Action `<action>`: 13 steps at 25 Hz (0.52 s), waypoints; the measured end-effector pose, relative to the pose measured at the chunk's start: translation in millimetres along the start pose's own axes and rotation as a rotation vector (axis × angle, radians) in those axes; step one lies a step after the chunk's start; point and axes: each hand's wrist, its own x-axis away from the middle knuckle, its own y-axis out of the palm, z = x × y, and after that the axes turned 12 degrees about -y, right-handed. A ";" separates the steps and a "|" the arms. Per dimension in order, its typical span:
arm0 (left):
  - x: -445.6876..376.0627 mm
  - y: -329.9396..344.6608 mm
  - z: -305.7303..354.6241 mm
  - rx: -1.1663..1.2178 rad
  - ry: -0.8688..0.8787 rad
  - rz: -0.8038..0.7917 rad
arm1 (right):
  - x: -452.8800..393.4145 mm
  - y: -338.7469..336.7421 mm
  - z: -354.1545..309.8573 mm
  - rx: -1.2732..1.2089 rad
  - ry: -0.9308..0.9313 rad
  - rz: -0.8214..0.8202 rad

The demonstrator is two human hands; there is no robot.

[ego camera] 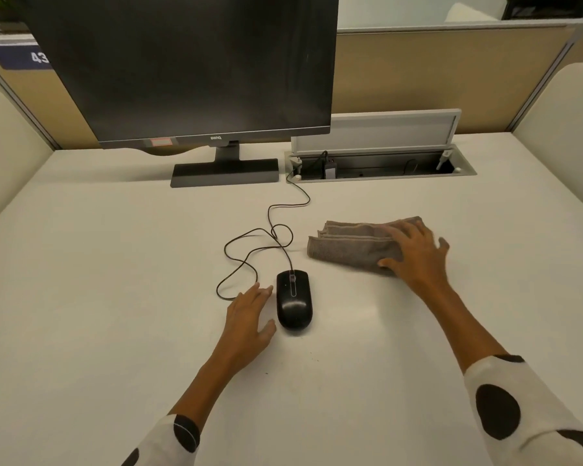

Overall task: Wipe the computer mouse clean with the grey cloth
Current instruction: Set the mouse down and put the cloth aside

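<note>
The right hand (416,253) lies palm down on the near right end of the folded grey cloth (354,245), its fingers spread wide over the top layer and its thumb against the near edge; the fingers rest flat on the fabric and are not closed round it. The rest of the cloth runs out to the left of that hand, its stacked folded edges showing at the far left corner, and it lies flat on the white desk (115,264). The left hand (249,314) is open too, palm down, with the fingers loosely together and pointing away from the person; it holds nothing. Just to the right of its fingertips and thumb sits the black mouse (294,299), flat on the desk with its buttons pointing away, very close to the thumb, though whether they touch cannot be told. The mouse lies between the two hands, nearer the left one, and the cloth is beyond it and to its right, apart from it. From the front of the mouse the thin black cable (249,250) loops on the desk beyond the left hand and runs up to the open cable tray (465,171) set into the desk, well beyond the right hand. The dark monitor (189,68) stands on its base far beyond the left hand. Both forearms come out of white sleeves (525,415) with large black dots.
</note>
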 end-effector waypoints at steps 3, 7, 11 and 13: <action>1.3 3.9 0.9 0.021 0.055 0.022 | 1.1 -9.9 13.7 -0.188 0.142 0.106; 3.2 7.2 3.3 0.064 0.042 0.037 | -11.4 -12.9 9.3 -0.252 0.318 0.167; 4.6 7.9 3.8 0.043 0.047 0.052 | -26.5 -15.7 13.9 -0.463 0.575 0.373; 5.2 8.1 3.3 0.040 0.043 0.055 | -31.0 -13.0 18.7 -0.516 0.673 0.370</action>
